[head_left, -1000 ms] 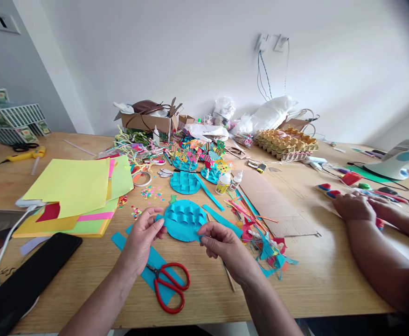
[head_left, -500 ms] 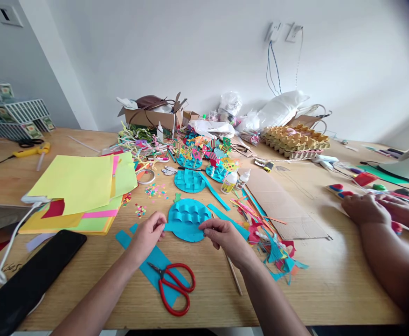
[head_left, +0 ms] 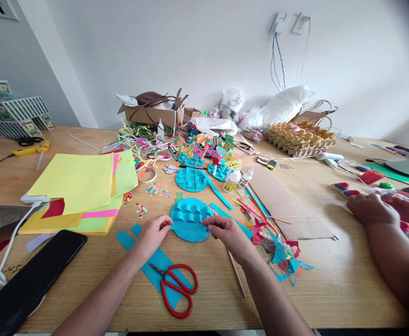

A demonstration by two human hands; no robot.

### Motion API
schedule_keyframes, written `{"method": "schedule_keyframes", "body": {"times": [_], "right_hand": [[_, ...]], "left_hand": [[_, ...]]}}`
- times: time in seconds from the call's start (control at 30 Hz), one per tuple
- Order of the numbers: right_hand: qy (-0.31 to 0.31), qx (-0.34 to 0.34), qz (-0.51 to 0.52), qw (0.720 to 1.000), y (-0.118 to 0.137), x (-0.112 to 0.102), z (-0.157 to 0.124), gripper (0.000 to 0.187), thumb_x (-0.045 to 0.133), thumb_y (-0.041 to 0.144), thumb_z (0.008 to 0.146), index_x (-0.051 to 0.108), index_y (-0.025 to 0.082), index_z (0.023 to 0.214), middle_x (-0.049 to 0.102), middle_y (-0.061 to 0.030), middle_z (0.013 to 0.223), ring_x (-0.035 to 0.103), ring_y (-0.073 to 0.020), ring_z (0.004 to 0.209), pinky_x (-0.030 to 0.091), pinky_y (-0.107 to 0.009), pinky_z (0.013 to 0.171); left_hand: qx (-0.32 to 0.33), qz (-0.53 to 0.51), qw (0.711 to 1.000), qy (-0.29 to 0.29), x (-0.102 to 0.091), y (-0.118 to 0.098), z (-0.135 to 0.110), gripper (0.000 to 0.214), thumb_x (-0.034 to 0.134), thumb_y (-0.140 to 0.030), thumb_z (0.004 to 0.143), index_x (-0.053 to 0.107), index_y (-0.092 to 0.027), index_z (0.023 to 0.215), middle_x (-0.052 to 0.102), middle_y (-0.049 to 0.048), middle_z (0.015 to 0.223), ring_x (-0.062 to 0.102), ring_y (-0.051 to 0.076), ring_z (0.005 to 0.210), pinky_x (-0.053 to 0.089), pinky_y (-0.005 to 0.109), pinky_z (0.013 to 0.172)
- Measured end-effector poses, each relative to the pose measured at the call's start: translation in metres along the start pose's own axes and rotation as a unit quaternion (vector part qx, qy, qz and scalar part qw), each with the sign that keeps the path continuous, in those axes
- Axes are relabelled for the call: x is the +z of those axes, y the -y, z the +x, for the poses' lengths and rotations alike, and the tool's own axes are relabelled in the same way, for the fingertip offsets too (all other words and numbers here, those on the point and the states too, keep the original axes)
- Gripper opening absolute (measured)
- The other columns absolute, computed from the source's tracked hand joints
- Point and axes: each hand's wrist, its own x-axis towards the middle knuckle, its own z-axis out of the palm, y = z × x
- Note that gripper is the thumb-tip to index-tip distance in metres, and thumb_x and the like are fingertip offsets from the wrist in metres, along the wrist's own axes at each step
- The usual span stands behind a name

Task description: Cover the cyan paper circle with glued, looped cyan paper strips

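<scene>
Between my two hands stretches a narrow blue paper strip (head_left: pixel 188 226), lying over the lower part of a round blue paper disc (head_left: pixel 182 236). Curved, scale-like rows of blue paper cover the disc's upper half. My left hand (head_left: pixel 157 232) pinches the strip's left end beside the disc's left edge. The thumb and fingertips of my right hand (head_left: pixel 225 234) close on its right end. Red-handled scissors (head_left: pixel 178 285) lie nearer me on flat blue paper strips (head_left: pixel 155 259). A thin wooden stick (head_left: pixel 237 273) rests below my right wrist.
Glue bottles (head_left: pixel 232 181), a cardboard sheet (head_left: pixel 288 205) and paper scraps (head_left: pixel 286 256) lie right of the disc. Yellow paper sheets (head_left: pixel 74 179) and a black phone-like slab (head_left: pixel 32 280) are at left. Another person's hands (head_left: pixel 375 210) work at far right. Egg trays (head_left: pixel 298 138) stand behind.
My left hand has shifted slightly right toward the disc, so less of the strip sticks out past its left edge. The whole view has moved a little.
</scene>
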Motion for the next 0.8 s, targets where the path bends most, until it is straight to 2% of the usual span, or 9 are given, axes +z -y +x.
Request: {"method": "schedule_keyframes", "body": {"times": [0.13, 0.4, 0.8], "right_hand": [[0.004, -0.027, -0.028, 0.999, -0.0039, -0.0003, 0.0009, 0.019, 0.061, 0.025, 0.063, 0.067, 0.018, 0.079, 0.058, 0.0012, 0.072, 0.049, -0.0134, 0.067, 0.037, -0.025, 0.061], [-0.016, -0.047, -0.120, 0.992, -0.0028, 0.0015, 0.0036, 0.020, 0.058, 0.026, 0.067, 0.066, 0.019, 0.084, 0.057, 0.0017, 0.072, 0.048, -0.0130, 0.064, 0.038, -0.025, 0.061], [-0.017, -0.047, -0.116, 0.992, -0.0039, 0.0046, 0.0072, 0.020, 0.058, 0.028, 0.067, 0.067, 0.021, 0.084, 0.051, 0.0030, 0.064, 0.043, -0.0118, 0.058, 0.036, -0.024, 0.057]], "left_hand": [[0.006, 0.000, 1.000, -0.001, 0.0020, 0.0024, 0.0005, 0.008, 0.051, -0.025, 0.068, 0.058, -0.022, 0.068, 0.058, -0.0026, 0.059, 0.054, 0.016, 0.060, 0.039, 0.024, 0.057], [0.025, 0.013, 0.999, -0.015, 0.0046, 0.0042, 0.0014, 0.007, 0.054, -0.025, 0.069, 0.061, -0.024, 0.068, 0.062, -0.0011, 0.065, 0.057, 0.018, 0.065, 0.040, 0.026, 0.062], [0.060, 0.016, 0.997, -0.035, 0.0081, 0.0064, 0.0017, 0.007, 0.054, -0.022, 0.069, 0.060, -0.024, 0.065, 0.062, 0.0002, 0.067, 0.056, 0.019, 0.067, 0.040, 0.028, 0.065]]}}
